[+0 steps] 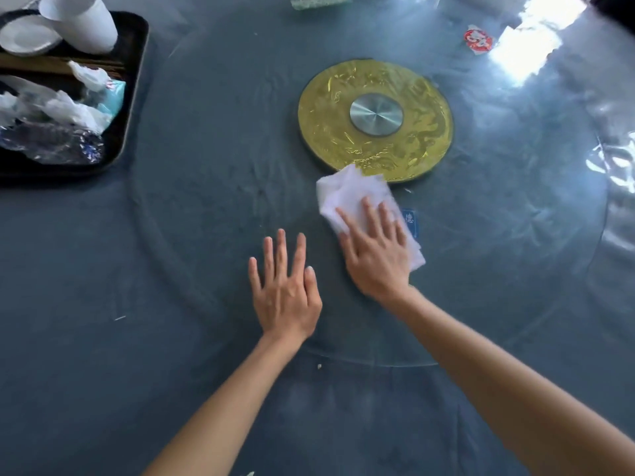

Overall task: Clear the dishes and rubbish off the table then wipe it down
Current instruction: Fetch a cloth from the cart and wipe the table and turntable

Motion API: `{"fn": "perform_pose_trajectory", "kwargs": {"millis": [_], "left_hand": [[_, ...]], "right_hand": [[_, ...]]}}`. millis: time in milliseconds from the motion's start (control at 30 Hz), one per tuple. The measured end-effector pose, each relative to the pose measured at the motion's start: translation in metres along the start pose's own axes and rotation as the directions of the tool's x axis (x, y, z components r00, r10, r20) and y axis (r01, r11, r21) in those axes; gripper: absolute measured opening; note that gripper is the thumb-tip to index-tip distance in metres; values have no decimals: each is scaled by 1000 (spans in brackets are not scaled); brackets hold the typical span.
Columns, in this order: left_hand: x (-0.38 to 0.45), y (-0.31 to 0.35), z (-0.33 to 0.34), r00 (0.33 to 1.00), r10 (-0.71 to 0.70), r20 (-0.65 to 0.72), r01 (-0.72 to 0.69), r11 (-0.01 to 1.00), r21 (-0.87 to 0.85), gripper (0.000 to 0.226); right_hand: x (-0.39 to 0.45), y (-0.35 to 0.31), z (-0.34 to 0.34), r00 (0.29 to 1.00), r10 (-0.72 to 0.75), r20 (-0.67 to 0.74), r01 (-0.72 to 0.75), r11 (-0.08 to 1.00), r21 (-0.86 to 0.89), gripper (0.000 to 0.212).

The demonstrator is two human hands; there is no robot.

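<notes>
- Clearing looks mostly done: cups, plate and rubbish sit piled on black tray (135, 97) at far left of counter (103, 269).
- Left over: red wrapper (478, 40) far right, small crumbs near edge.
- Wiping underway: right hand (376, 250), fingers flat, presses crumpled white cloth (347, 197) on glass turntable (206, 149), just beside gold disc (374, 120).
- Left hand (285, 286) flat, fingers spread, holds nothing.

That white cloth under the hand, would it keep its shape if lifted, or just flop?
The white cloth would probably flop: it lies crumpled in soft folds under the flat right hand. It looks thin, so likely light for its size. On the smooth glass turntable it should slide easily when pushed, though it may bunch up at the edges.
</notes>
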State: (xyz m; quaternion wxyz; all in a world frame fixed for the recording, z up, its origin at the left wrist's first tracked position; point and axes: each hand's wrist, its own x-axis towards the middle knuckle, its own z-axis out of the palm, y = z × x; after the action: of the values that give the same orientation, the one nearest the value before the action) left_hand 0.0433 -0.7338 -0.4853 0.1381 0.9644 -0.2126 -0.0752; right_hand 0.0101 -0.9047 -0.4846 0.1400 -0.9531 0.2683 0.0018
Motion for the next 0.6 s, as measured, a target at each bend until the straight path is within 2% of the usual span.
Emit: {"fn": "perform_pose_trajectory", "kwargs": {"millis": [67,100,200,300,333,400,500,533,600], "left_hand": [[13,-17,-3,1000,18,11,-18,1000,21,62],[19,-26,-4,999,42,30,-43,999,32,65],[37,-54,-10,991,127,40,-131,984,122,70],[60,-76,-21,985,166,57,-171,981,96,63],[68,-83,-26,981,182,61,-187,978,93,63],[81,-92,-34,979,193,66,-199,973,115,61],[79,-84,-40,998,37,51,-40,997,59,58],[69,-74,-38,999,6,52,-7,1000,17,58],[36,-45,-28,997,41,59,-39,998,-47,60]], "right_hand": [[-47,-10,12,971,-238,-29,238,971,6,46],[-66,-11,17,949,-312,-50,313,950,11,44],[-83,-2,17,885,-466,-22,465,885,-13,42],[-57,19,3,823,-566,56,569,821,-58,42],[-45,26,-3,834,-549,59,552,831,-60,42],[-13,41,-15,900,-433,47,435,898,-59,43],[42,62,-35,993,-111,44,114,991,-65,46],[57,66,-41,999,19,48,-17,999,-42,47],[75,59,-43,963,262,60,-264,964,32,50]]}}
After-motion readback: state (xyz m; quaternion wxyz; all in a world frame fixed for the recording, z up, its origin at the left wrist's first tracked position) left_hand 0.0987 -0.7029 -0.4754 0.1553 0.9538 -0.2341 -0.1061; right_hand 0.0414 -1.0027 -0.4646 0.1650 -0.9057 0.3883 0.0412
